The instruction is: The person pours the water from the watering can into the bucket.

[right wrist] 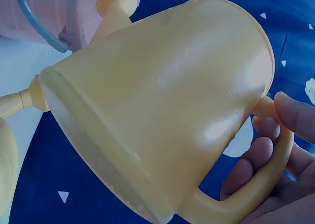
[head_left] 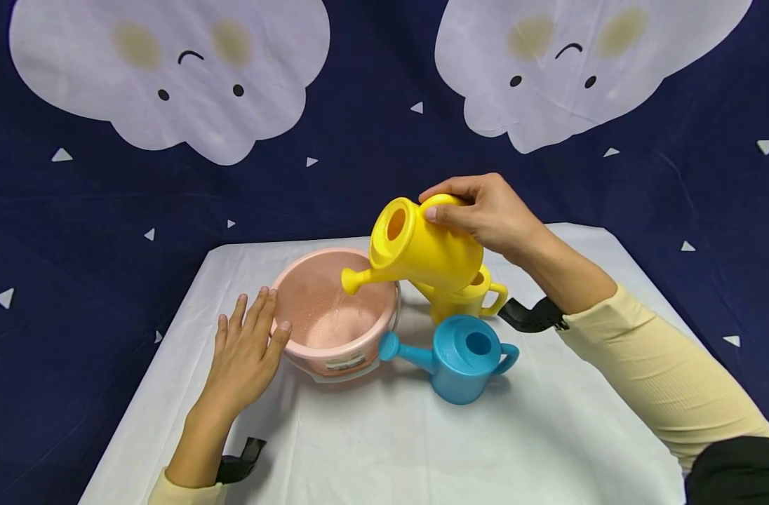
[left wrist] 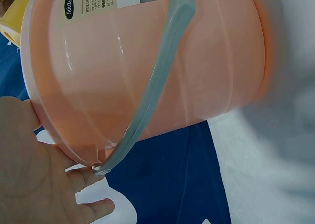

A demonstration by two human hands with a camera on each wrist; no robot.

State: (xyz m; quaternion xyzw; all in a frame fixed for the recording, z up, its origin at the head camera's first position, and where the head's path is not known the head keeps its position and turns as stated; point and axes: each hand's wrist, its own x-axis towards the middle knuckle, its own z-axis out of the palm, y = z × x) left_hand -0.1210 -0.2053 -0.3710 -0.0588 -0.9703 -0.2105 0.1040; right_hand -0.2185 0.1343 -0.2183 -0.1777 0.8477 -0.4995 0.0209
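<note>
My right hand (head_left: 495,214) grips the handle of a yellow watering can (head_left: 431,245), held tilted in the air with its spout over a pink bucket (head_left: 343,351). A thin stream of water falls from the spout into the bucket. In the right wrist view, fingers curl round the can's handle (right wrist: 261,184). My left hand (head_left: 248,351) lies with straight fingers against the bucket's left rim. The left wrist view shows the bucket's wall (left wrist: 123,71) and its grey carrying handle (left wrist: 157,81) hanging down.
A second yellow watering can (head_left: 460,305) stands behind the raised one, partly hidden by it. A blue watering can (head_left: 463,365) stands right of the bucket, spout pointing left. All rest on a white-covered table (head_left: 384,449). A dark blue cloth with clouds (head_left: 170,70) hangs behind.
</note>
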